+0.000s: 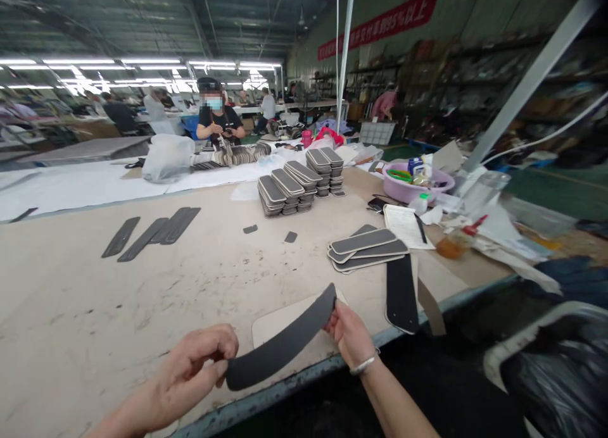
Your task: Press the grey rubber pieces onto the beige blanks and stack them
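A dark grey, curved strip of sheet material hangs between my two hands near the table's front edge. My left hand pinches its left end between thumb and fingers. At the other end, my right hand, with a bracelet at the wrist, grips the strip's upper right corner. Under the strip, partly covered, lies a cream-coloured rounded panel. To the right is a small pile of grey strips with cream borders, beside a black strip.
Stacked grey-and-cream strips stand mid-table. Several loose dark strips lie left. A purple basin, a notepad and a bottle of amber liquid are at the right. A masked co-worker works across the table.
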